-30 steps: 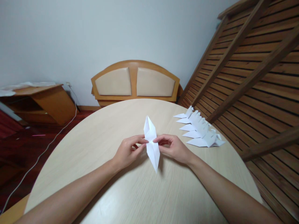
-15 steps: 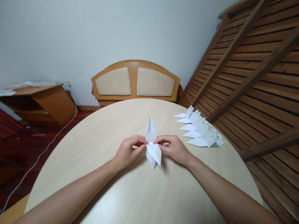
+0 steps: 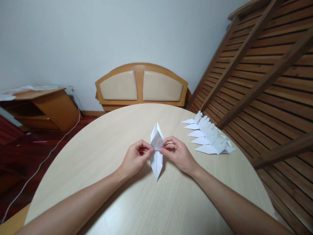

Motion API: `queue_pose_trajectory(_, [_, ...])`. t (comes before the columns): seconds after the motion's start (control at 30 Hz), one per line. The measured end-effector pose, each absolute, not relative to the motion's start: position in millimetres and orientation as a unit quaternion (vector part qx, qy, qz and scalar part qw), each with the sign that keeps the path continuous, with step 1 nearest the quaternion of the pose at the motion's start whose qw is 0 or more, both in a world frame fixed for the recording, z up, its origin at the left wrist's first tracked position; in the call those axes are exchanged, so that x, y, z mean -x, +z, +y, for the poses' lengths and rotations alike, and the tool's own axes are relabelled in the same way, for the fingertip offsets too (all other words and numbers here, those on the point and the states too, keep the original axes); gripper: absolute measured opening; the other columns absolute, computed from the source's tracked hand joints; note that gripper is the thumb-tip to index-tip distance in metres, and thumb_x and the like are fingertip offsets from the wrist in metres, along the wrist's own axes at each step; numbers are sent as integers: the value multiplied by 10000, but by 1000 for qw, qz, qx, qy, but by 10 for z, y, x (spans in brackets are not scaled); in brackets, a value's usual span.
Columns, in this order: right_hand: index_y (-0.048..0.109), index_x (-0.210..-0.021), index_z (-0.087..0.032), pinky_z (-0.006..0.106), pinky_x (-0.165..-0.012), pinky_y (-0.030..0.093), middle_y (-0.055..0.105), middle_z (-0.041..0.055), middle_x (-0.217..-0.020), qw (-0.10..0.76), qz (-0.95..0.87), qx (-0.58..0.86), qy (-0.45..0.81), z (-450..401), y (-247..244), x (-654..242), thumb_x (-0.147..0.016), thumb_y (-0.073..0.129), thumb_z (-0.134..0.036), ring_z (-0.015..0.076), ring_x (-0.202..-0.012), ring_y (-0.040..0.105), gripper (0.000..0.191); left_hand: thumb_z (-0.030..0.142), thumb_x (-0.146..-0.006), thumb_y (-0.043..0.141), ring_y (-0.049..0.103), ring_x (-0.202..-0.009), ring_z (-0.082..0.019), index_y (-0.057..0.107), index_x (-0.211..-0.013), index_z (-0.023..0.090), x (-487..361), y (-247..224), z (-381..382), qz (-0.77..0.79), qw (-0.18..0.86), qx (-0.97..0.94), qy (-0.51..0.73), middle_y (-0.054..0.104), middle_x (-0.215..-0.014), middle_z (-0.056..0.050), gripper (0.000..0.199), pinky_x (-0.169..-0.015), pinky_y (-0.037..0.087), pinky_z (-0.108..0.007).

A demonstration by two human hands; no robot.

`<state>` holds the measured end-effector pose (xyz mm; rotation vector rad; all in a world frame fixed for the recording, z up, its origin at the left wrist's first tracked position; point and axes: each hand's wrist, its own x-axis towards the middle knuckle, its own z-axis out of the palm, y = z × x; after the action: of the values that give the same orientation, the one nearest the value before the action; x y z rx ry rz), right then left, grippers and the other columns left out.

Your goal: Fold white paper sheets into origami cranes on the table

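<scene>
A white folded paper (image 3: 156, 163), long and pointed at both ends, is held over the middle of the round table (image 3: 117, 130). My left hand (image 3: 137, 156) pinches its left edge at mid-length between thumb and fingers. On the opposite edge, my right hand (image 3: 178, 154) grips it the same way, thumb in front. An upper flap stands folded across the middle, its point below the top tip. Off to the right lies a row of several white origami birds (image 3: 211, 135), nested close together with pointed ends facing left.
Beyond the table stands a wooden headboard (image 3: 140, 86) with cream panels. A slatted wooden frame (image 3: 264, 78) leans along the right. At left are a wooden desk (image 3: 53, 109) and a white cable (image 3: 52, 148) running over the dark red floor.
The two lower points, spread apart before, now lie together as one. The upper flap has come down toward me, and my right fingers have shifted slightly upward along the edge.
</scene>
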<state>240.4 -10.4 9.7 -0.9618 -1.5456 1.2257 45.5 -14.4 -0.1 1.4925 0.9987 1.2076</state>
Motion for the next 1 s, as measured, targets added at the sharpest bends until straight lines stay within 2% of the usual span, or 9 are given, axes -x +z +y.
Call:
queue_pose_trajectory(0.17, [469,-1032,-235,334,-724,531,749,5,-784,456,-609,390,519,-112,112,-2390,-786,775,-382,194,-754,715,419,392,-772,766,588,-604,-112,618,-772,148,-470,11,-134,414,495,-584,492,653,-695,-7,285,-571,450,-232])
queue_pose_trajectory(0.27, [505,-1104,-213,355,-761,539,767,32,-830,437,-618,401,516,-105,99,-2387,-785,773,-395,209,-793,724,454,398,-742,791,579,-577,-108,546,-727,167,-473,21,-131,425,496,-566,503,631,-648,13,338,-547,437,-226])
queue_pose_trajectory(0.4, [595,-1064,-182,381,-828,537,781,70,-906,415,-632,404,515,-94,72,-2389,-808,742,-410,221,-862,729,373,388,-725,803,568,-553,-95,488,-751,186,-476,11,-124,418,501,-555,516,613,-630,38,376,-541,433,-217])
queue_pose_trajectory(0.57, [612,-1046,-180,380,-817,541,781,68,-902,416,-625,402,525,-98,73,-2390,-817,734,-431,227,-865,733,360,362,-758,779,550,-545,-100,551,-953,173,-474,-10,-106,401,505,-564,515,602,-611,53,354,-554,435,-231])
queue_pose_trajectory(0.73, [626,-1016,-185,360,-805,540,767,42,-840,423,-624,401,521,-109,75,-2371,-775,781,-419,212,-826,724,370,391,-758,773,541,-564,-99,623,-851,146,-475,1,-106,416,505,-573,493,608,-650,26,302,-555,425,-231])
queue_pose_trajectory(0.87, [632,-960,-177,336,-749,541,750,42,-844,438,-608,410,520,-106,60,-2343,-717,831,-419,189,-765,705,396,381,-769,760,556,-585,-111,637,-861,150,-484,18,-132,423,486,-588,489,621,-668,17,277,-574,440,-241])
queue_pose_trajectory(1.0, [633,-952,-173,351,-770,546,745,54,-867,428,-600,398,547,-92,63,-2341,-721,827,-441,192,-781,709,403,374,-784,743,568,-605,-122,652,-886,152,-484,18,-146,428,475,-600,481,638,-700,0,261,-584,446,-250])
